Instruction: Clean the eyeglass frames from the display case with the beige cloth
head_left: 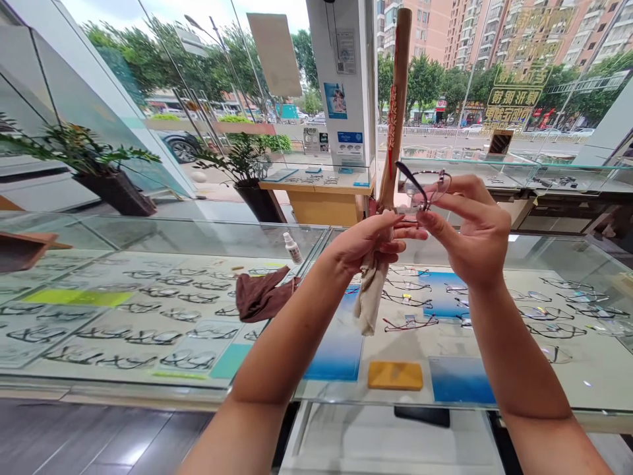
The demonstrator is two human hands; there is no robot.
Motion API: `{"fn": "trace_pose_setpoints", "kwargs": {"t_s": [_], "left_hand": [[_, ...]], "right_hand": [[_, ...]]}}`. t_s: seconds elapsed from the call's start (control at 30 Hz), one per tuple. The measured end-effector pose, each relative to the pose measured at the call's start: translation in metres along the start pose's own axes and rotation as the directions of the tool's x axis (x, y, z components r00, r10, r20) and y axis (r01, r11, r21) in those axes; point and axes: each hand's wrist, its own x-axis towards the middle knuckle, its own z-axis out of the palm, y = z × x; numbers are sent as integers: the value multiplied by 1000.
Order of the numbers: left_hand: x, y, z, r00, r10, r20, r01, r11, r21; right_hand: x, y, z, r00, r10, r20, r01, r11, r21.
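Observation:
A pair of thin-rimmed eyeglasses (426,187) is pinched between the thumb and fingers of my right hand (469,227), raised above the glass counter. One dark temple arm sticks up to the left. Close against the glasses, my left hand (368,241) is closed on a beige cloth (370,297), which hangs down below the palm. The left fingertips reach under the lenses; whether they touch them I cannot tell. A tall wooden post (399,86) with red carved marks rises just behind the left hand, its foot partly hidden.
Glass display counters (316,392) hold rows of eyeglasses (192,359). On top lie a brown cloth (262,295), a white spray bottle (292,248) and, seemingly, a yellow case (395,375). Potted plants (116,188) and a wooden display table (321,204) stand beyond, near the windows.

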Motion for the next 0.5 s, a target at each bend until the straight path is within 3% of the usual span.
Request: {"fn": "trace_pose_setpoints", "kwargs": {"t_s": [0.1,0.17,0.27,0.33,0.5], "left_hand": [[-8,12,-4,993,67,-102,-40,967,250],[-18,26,-12,931,221,-291,-82,902,423],[-38,50,-27,686,491,-537,-192,834,517],[-52,63,-35,503,630,-592,-269,765,585],[-76,85,-44,90,746,-660,-397,634,664]], "right_hand": [[1,3,-3,999,33,-10,-34,998,-48],[2,4,-5,998,54,-17,-55,997,-55],[5,4,-7,996,84,25,-84,996,-28],[5,5,-2,984,127,128,-125,992,-27],[-15,7,34,875,207,438,-141,974,-179]]}}
